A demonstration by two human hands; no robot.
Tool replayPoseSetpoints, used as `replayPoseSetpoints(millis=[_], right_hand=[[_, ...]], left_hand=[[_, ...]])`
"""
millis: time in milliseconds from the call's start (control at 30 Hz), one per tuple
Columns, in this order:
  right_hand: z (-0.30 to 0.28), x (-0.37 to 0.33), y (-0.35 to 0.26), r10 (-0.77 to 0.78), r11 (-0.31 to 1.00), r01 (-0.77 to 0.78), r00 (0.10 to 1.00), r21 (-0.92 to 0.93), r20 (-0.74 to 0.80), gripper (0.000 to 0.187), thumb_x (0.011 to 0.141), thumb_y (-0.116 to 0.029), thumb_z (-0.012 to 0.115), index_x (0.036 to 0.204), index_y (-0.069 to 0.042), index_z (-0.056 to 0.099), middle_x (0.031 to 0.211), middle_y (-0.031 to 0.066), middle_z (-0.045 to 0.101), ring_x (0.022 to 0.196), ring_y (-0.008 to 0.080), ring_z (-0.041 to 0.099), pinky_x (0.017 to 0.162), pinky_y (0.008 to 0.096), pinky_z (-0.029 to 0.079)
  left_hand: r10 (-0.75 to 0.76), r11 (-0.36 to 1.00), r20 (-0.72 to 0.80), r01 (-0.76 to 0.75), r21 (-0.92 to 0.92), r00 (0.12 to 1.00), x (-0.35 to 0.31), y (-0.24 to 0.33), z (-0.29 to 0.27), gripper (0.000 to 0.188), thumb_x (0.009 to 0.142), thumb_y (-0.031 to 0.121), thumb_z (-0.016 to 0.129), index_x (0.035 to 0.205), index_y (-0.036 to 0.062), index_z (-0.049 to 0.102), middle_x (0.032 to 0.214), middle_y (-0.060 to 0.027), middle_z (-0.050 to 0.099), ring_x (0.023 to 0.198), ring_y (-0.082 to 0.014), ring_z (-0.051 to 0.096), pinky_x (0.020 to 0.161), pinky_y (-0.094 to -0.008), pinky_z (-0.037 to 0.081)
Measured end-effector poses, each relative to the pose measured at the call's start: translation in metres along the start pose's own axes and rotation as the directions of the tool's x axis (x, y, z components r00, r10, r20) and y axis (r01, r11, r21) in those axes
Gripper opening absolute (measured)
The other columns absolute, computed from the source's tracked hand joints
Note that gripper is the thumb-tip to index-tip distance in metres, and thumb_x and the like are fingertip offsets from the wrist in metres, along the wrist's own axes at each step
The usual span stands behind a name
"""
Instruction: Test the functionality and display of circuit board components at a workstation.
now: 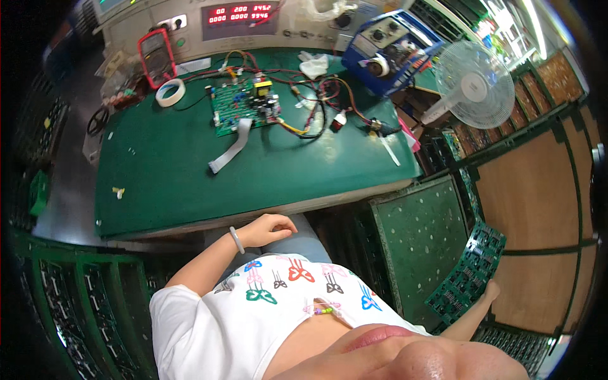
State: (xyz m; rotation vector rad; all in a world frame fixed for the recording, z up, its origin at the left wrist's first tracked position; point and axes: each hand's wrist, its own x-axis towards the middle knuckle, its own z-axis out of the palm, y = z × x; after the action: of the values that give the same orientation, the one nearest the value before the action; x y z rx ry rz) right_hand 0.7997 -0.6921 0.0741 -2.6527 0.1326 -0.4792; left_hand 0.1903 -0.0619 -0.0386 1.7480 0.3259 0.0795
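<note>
My left hand [269, 230], with a pale bangle [237, 240] on its wrist, rests on my lap in front of the table edge. Its fingers are curled together and nothing shows in them. Out to the far right, my right hand [491, 291] grips the edge of a green circuit board panel [468, 272] covered with repeated groups of dark components. The panel is tilted beside a green rack; some of my right fingers are hidden. On the table lies another green circuit board [237, 104] with wires and a grey ribbon cable [232, 149] attached.
A green mat [190, 196] covers the table. Behind are a red multimeter [156, 57], a tape roll [170, 92], a lit red display [240, 19] and a blue machine [389, 50]. A fan [474, 87] stands right. Racks of boards [95, 310] flank me.
</note>
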Motion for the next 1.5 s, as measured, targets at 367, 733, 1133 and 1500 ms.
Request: replayPoseSetpoints(millis=[367,733,1133,1500], right_hand=[[0.032,-0.182,-0.488,-0.630,0.647,0.138,0.650,0.750,0.424,0.023,0.097,-0.014,0.064,0.113,0.002,0.067,0.097,0.0005,0.063,0.084,0.0089,0.055,0.075,0.0226,0.043],[0.067,-0.591,-0.760,-0.800,0.559,0.028,-0.245,0.829,0.548,0.014,0.091,-0.014,0.068,0.099,-0.003,0.072,0.082,0.0024,0.065,0.070,0.0138,0.055,0.061,0.0308,0.042],[0.184,-0.840,-0.782,-0.653,0.711,0.205,-0.161,0.673,0.740,0.018,0.083,-0.006,0.067,0.101,-0.003,0.068,0.101,0.0089,0.070,0.086,0.0301,0.066,0.076,0.0443,0.054],[0.155,-0.859,-0.754,-0.581,0.809,-0.306,-0.277,0.503,0.766,0.016,0.088,-0.008,0.070,0.100,-0.001,0.064,0.099,0.0120,0.064,0.084,0.0286,0.065,0.071,0.0457,0.059]], left_hand=[[0.157,0.971,-0.201,-0.188,-0.147,0.967,-0.046,-0.009,0.007,0.024,0.097,0.020,0.061,0.110,0.0010,0.068,0.102,-0.0113,0.069,0.097,-0.0198,0.066,0.087,-0.0335,0.052],[0.093,0.810,-0.600,-0.411,-0.419,0.794,-0.126,-0.019,0.032,0.048,0.095,0.010,0.064,0.140,0.0091,0.046,0.128,-0.0086,0.058,0.113,-0.0174,0.060,0.097,-0.0347,0.049],[-0.082,0.774,-0.956,-0.587,-0.238,0.280,-0.215,-0.029,-0.009,0.039,0.107,0.025,0.045,0.140,0.0083,0.034,0.134,-0.0186,0.055,0.109,-0.0252,0.064,0.095,-0.0365,0.052],[-0.358,0.781,-0.934,-0.545,-0.305,0.010,-0.271,-0.028,-0.066,0.021,0.101,0.008,0.055,0.117,0.0032,0.043,0.100,-0.0115,0.062,0.091,-0.0220,0.068,0.081,-0.0345,0.058]])
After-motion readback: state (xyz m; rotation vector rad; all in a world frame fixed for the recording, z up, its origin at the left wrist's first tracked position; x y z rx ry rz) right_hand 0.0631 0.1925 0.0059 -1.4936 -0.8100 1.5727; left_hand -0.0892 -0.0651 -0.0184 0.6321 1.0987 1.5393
